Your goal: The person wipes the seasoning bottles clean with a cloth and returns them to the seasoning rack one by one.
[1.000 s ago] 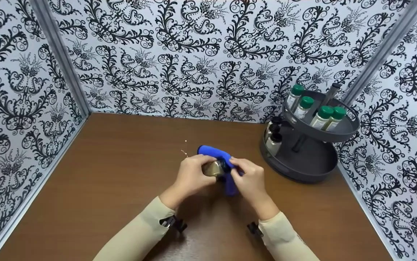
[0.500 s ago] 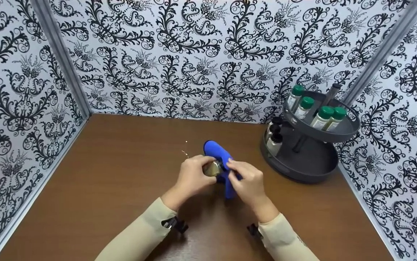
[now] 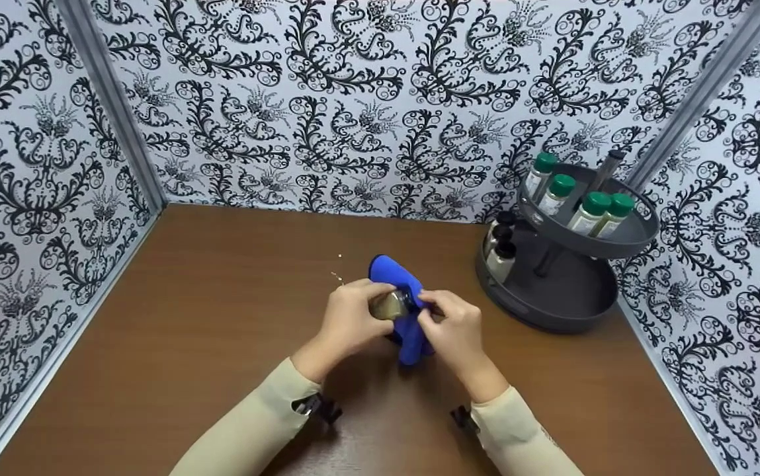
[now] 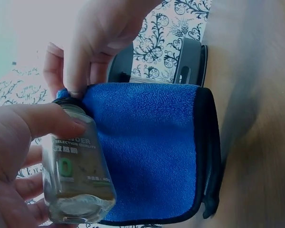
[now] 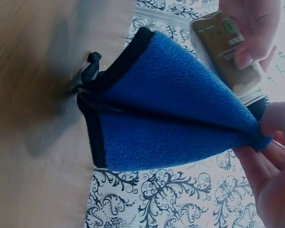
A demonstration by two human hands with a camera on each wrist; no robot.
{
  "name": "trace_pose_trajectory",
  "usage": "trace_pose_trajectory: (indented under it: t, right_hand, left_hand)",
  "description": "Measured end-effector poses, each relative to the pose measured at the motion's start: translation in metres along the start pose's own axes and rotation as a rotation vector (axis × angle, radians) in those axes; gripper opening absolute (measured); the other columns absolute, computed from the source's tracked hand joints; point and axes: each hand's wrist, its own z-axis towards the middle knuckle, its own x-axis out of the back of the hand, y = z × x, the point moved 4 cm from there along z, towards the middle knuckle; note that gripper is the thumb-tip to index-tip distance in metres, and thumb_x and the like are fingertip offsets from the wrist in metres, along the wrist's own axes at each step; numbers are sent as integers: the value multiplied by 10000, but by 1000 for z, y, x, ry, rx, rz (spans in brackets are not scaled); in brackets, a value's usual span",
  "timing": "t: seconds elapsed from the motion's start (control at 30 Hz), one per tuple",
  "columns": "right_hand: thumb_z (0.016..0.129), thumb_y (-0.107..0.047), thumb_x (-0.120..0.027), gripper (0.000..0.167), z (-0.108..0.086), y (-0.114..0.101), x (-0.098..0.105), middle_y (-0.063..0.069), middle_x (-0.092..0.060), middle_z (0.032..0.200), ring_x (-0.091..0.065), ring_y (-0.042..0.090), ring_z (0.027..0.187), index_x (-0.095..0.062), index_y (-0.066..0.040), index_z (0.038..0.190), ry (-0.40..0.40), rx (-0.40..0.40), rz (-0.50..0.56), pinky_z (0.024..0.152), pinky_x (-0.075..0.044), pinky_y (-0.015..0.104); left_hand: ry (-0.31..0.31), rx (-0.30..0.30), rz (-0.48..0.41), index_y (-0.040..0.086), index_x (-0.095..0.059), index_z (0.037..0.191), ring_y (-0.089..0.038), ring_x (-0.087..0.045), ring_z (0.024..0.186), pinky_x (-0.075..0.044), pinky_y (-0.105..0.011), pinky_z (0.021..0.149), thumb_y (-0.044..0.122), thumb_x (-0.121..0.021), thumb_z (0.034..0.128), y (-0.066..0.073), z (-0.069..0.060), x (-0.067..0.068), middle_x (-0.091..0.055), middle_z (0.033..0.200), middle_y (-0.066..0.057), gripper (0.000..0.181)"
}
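Observation:
A small glass jar point(image 3: 388, 307) with tan contents lies tilted in my left hand point(image 3: 352, 317), thumb and fingers round its sides. My right hand point(image 3: 454, 328) pinches a blue cloth point(image 3: 395, 272) with dark edging against the jar's black neck. In the left wrist view the jar point(image 4: 78, 166) shows a printed label with a green mark, and the cloth point(image 4: 147, 147) hangs beside it. From the right wrist view, the folded cloth point(image 5: 171, 85) spreads out from the right fingertips. Whether the neck carries a cap cannot be told.
At the right stands a dark two-tier round rack point(image 3: 546, 317). Several green-capped jars point(image 3: 589, 213) are on its upper tier, and black-capped jars point(image 3: 501, 262) are on the lower. Small pale specks point(image 3: 337, 276) lie on the brown table point(image 3: 221, 284) beyond my left hand.
The cloth's upper end has swung from leftward to more upright, and its lower end has shifted slightly left. Both hands have stayed nearly in place, with small movements of the right fingers at the neck.

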Motion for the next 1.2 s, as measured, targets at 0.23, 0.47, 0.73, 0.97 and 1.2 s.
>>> trace_pose_trajectory:
  t: [0.23,0.47,0.73,0.97,1.2]
  right_hand:
    - [712,146,-751,309,2,-5,4,82,-815,926,-783,226,825,-818,-59,934,23,54,57,750,-617,226]
    - [725,114,-764,322,4,1,4,66,-779,883,-709,164,759,-822,-58,991,-76,-2,-6,669,-588,283]
    - [709,61,-743,211,4,8,0,50,-765,817,-676,124,683,-758,-64,879,-154,-162,-25,609,-583,256]
    - [709,128,-733,219,5,0,7,49,-761,829,-721,150,719,-768,-61,815,11,-136,37,645,-575,183]
    - [708,155,-758,258,4,-14,6,85,-789,926,-780,243,854,-773,-44,871,24,71,54,755,-634,266]
  left_hand:
    - [-68,44,29,152,-819,1099,-173,-706,854,-559,-340,744,152,-912,623,-4,-1,-10,-788,1008,-13,485]
    - [-63,61,-6,169,-827,1121,-147,-703,856,-549,-309,738,164,-909,646,-3,0,-6,-795,1010,9,482]
    - [-34,66,-38,177,-822,1130,-135,-658,805,-515,-276,709,135,-896,651,0,2,2,-770,959,18,487]
    - [-72,61,-9,163,-815,1132,-149,-663,814,-540,-301,718,142,-908,653,2,0,-2,-771,983,-1,488]
    - [-66,43,87,176,-821,1095,-154,-674,816,-540,-342,707,147,-901,628,3,0,-2,-782,991,8,475]
